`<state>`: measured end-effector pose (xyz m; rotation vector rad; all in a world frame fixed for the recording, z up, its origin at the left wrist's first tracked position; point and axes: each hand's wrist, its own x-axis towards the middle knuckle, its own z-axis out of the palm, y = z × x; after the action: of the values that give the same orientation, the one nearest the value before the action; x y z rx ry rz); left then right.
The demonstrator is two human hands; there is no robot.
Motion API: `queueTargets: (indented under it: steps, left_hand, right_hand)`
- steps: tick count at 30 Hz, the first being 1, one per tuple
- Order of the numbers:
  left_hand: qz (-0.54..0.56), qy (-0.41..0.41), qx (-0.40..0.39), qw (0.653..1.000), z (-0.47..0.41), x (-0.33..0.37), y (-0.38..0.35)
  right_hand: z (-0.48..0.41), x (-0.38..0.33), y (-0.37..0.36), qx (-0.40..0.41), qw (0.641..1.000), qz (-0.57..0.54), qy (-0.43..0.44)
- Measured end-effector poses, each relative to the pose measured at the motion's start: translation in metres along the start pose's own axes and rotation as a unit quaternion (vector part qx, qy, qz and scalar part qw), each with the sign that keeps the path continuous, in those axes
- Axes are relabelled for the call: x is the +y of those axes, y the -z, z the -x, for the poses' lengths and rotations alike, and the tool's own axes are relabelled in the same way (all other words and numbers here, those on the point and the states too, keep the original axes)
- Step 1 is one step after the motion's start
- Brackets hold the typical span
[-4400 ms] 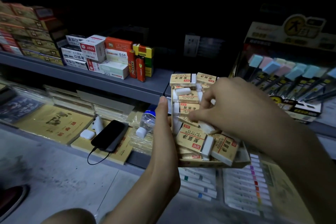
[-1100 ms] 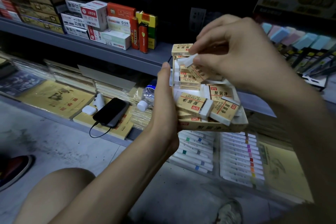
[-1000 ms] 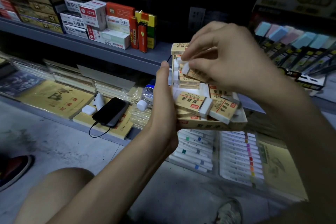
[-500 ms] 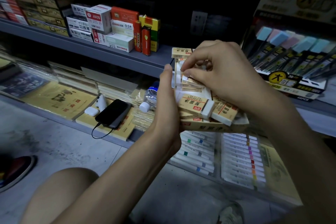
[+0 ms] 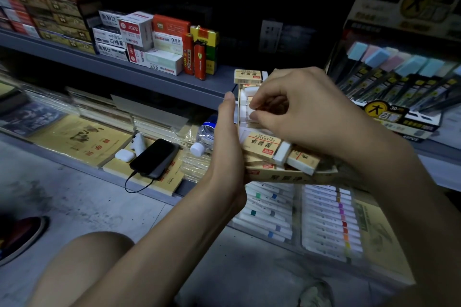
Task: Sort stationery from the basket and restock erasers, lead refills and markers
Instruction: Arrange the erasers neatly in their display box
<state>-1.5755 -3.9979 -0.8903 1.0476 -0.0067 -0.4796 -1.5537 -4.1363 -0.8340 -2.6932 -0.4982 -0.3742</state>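
A tan cardboard eraser box (image 5: 287, 177) is held in the air in front of the grey shelf. Several yellow-sleeved white erasers (image 5: 264, 144) lie in it, some standing in rows at the back, some loose at the front. My left hand (image 5: 225, 147) holds the box by its left side, thumb straight up along the wall, fingers hidden underneath. My right hand (image 5: 299, 109) is curled over the back rows, and its thumb and fingertips pinch one white eraser (image 5: 249, 112) among the standing ones.
Small boxes of leads and staples (image 5: 154, 42) are stacked on the upper shelf (image 5: 159, 82). A display of pencils or refills (image 5: 399, 82) stands at right. Marker sets (image 5: 326, 222) lie below the box. A phone (image 5: 154, 157), an earbud case (image 5: 124, 154) and a water bottle (image 5: 205, 134) lie on booklets at left.
My right hand has come down from above the box with an eraser and now pinches it low among the back rows. My left hand keeps its hold on the box.
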Motion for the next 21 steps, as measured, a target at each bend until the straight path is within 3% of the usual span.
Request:
queueTargets:
  steps: [4, 11, 15, 21]
  left_hand:
    - [-0.005, 0.003, -0.001, 1.0, 0.0, 0.0, 0.0]
    - [0.0, 0.002, 0.002, 1.0, 0.003, 0.001, -0.003]
    - [-0.007, 0.005, 0.01, 1.0, 0.002, 0.001, -0.001]
    - [-0.005, 0.005, 0.006, 1.0, 0.001, 0.001, -0.001]
  right_hand:
    - [0.002, 0.001, 0.007, -0.039, 0.999, 0.028, -0.011]
    - [-0.002, -0.006, 0.001, -0.012, 1.0, 0.012, -0.006]
    - [0.001, -0.005, 0.02, -0.013, 0.996, 0.066, -0.056]
    - [0.006, -0.015, 0.023, -0.077, 0.975, 0.136, -0.155]
